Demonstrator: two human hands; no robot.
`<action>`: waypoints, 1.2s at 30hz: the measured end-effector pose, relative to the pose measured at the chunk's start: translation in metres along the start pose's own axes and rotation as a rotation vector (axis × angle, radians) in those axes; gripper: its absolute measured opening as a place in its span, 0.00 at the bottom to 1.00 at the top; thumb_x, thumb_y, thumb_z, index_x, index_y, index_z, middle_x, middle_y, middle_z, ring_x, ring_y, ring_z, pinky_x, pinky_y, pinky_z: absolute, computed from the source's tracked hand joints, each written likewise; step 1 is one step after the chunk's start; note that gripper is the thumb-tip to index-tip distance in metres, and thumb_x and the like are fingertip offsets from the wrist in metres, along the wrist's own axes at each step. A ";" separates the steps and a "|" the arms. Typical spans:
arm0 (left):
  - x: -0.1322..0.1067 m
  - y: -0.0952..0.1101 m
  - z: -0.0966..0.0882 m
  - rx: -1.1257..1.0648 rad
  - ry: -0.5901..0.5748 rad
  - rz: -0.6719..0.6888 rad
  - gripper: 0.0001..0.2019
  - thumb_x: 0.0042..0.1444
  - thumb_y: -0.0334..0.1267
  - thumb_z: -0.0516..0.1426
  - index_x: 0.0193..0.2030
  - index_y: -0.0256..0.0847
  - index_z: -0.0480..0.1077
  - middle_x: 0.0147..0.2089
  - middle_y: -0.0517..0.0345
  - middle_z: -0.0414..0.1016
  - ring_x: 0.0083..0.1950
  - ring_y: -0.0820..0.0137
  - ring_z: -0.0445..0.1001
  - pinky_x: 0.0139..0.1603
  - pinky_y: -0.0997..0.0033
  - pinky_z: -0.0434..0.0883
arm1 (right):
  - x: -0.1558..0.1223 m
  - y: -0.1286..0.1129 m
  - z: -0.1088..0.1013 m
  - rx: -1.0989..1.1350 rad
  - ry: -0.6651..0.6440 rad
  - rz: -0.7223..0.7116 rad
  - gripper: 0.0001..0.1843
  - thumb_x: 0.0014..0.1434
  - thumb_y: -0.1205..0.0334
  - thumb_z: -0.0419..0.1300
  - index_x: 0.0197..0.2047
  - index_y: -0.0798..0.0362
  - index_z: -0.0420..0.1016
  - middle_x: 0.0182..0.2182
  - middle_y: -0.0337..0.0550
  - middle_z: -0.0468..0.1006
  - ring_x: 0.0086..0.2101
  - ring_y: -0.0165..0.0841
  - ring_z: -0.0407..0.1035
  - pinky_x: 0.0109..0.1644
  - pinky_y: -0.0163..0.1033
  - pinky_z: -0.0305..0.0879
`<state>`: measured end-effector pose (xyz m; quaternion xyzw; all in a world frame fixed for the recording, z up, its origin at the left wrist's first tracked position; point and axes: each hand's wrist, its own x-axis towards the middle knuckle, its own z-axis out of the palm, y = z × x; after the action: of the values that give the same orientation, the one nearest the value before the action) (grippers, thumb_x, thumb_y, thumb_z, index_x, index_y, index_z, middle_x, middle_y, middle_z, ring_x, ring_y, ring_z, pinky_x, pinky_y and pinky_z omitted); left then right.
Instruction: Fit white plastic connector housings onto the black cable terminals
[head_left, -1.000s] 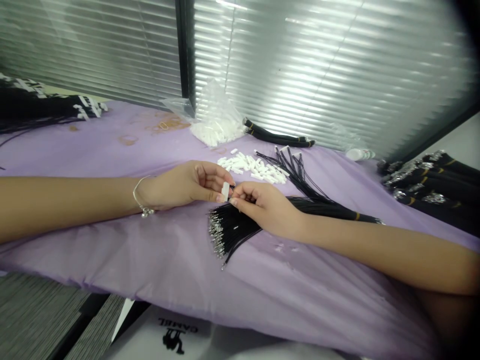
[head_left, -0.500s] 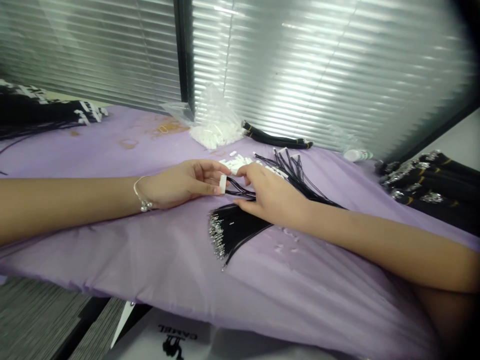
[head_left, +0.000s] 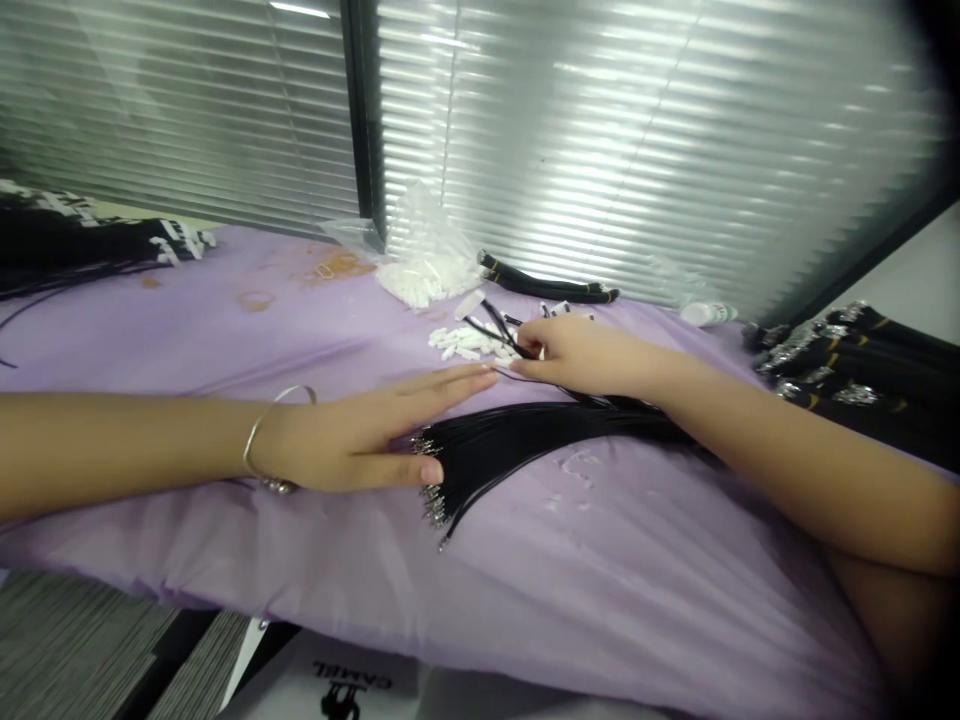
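Note:
My left hand [head_left: 375, 430] lies with its fingers stretched out and thumb apart, by the metal-tipped ends of a fanned bundle of black wires [head_left: 510, 435]. Its fingertips reach a thin black wire near the small white pieces. My right hand [head_left: 577, 355] is closed around several black wires that end in a white connector [head_left: 470, 304]. This connector is above the pile of small white connector housings [head_left: 465, 342]. Behind my right hand, further white connectors [head_left: 559, 310] on wires are partly hidden.
A clear plastic bag of white pieces [head_left: 427, 278] stands by the blinds. Tied black wire bundles lie at the back [head_left: 547, 282] and right [head_left: 862, 370]. Wires with white connectors [head_left: 180, 240] are heaped at far left. A small white bottle [head_left: 709, 314] lies at the back right.
My left hand has let go of the white connector and moved down to the wire tips, fingers now spread. My right hand has carried the connector and its wires up and away.

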<state>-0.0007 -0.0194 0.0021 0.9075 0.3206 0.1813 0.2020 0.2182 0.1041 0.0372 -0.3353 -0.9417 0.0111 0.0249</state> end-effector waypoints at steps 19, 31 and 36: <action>0.010 -0.001 -0.003 0.190 -0.336 0.138 0.27 0.58 0.44 0.49 0.63 0.38 0.52 0.66 0.55 0.45 0.67 0.67 0.43 0.66 0.67 0.40 | 0.004 0.012 -0.014 -0.065 0.027 0.063 0.16 0.54 0.49 0.52 0.27 0.55 0.64 0.25 0.45 0.70 0.23 0.29 0.59 0.26 0.36 0.48; 0.007 -0.002 -0.002 0.120 -0.265 0.155 0.32 0.56 0.42 0.52 0.65 0.37 0.46 0.65 0.52 0.48 0.66 0.65 0.46 0.66 0.67 0.44 | -0.008 0.068 -0.033 0.153 -0.554 -0.048 0.11 0.49 0.59 0.57 0.38 0.50 0.72 0.35 0.40 0.74 0.34 0.32 0.66 0.36 0.34 0.59; 0.007 -0.003 -0.003 0.082 -0.245 0.166 0.32 0.55 0.40 0.54 0.65 0.39 0.46 0.65 0.50 0.50 0.65 0.63 0.48 0.66 0.65 0.44 | -0.008 0.066 -0.016 0.068 -0.647 -0.053 0.08 0.45 0.67 0.53 0.29 0.52 0.72 0.26 0.37 0.73 0.27 0.29 0.63 0.30 0.34 0.56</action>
<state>0.0017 -0.0125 0.0044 0.9537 0.2246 0.0720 0.1867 0.2671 0.1502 0.0505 -0.2885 -0.9084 0.1481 -0.2641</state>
